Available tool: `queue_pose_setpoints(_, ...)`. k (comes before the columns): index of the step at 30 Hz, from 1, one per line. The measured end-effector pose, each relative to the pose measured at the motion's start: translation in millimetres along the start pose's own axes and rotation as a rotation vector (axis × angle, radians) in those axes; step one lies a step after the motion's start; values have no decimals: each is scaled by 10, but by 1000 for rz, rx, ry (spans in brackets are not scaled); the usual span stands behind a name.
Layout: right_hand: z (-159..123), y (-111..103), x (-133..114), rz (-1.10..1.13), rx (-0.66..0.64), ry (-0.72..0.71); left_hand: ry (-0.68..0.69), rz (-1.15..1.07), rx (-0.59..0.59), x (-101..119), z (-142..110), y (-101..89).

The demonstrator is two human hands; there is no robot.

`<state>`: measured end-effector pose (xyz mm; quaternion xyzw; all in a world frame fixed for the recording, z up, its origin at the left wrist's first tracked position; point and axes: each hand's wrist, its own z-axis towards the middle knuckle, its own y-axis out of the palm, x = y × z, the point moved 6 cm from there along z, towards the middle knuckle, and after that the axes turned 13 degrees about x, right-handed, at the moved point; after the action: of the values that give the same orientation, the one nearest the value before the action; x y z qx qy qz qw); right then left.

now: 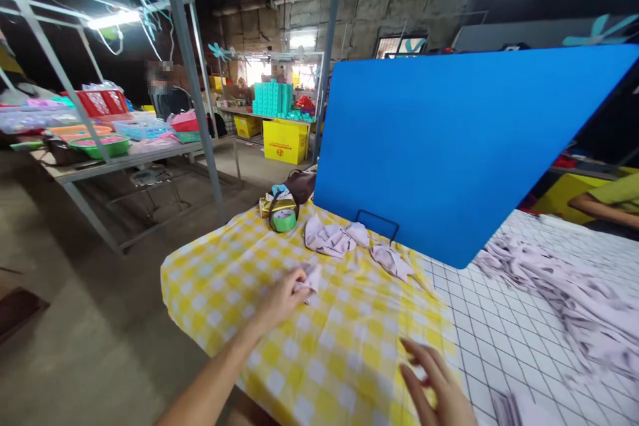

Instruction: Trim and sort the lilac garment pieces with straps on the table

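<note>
Pinched in the fingers of my left hand [283, 294] is a small piece of pale lilac cloth [310, 279], just above the yellow checked tablecloth [269, 346]. My right hand [435, 383] hovers lower right over the tablecloth, fingers apart and nothing in them. Beyond my left hand lie a crumpled lilac cloth with dark marks [329, 237] and a smaller cloth piece [392, 261]. Folded lilac fabric [519, 409] shows at the bottom edge, right of my right hand.
A large blue board [449, 146] stands on the table by a black wire stand [377, 223]. Green tape [283, 220] sits near the far left corner. Long patterned fabric [564, 286] covers part of the right side. Another person's arm [606, 210] is at far right.
</note>
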<state>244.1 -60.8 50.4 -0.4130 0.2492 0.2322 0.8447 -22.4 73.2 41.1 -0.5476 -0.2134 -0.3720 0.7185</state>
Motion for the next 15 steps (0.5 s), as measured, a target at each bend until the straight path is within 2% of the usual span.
queue_pose_setpoints(2,121,281,-223,67,-38,56,128,-178,-107,434,-170,148)
queue_pose_setpoints(4,198,481,-303,125,-110,142,221,-281,-221,729,-328,272)
queue_pose_setpoints(6,187,603,-289,170,-247,229,258,-343,-270,844,-421,361)
queue_pose_setpoints(7,162,611,-262,182,-291,269,253,-362,-258,842,-435,389)
queue_pose_setpoints(9,117,523,-215,194,-284,329,218,-367,-193,779,-415,416)
queue_pose_setpoints(12,115,264,-266,206,-168,324,164,-349,-92,714,-330,367)
queue_pose_setpoints(13,139,171,-315,205,-129,299,141,-371,-88,720,-297,339)
queue_pose_setpoints(15,225,-11,-405,186,-36,248,60,-507,-171,760,-236,309)
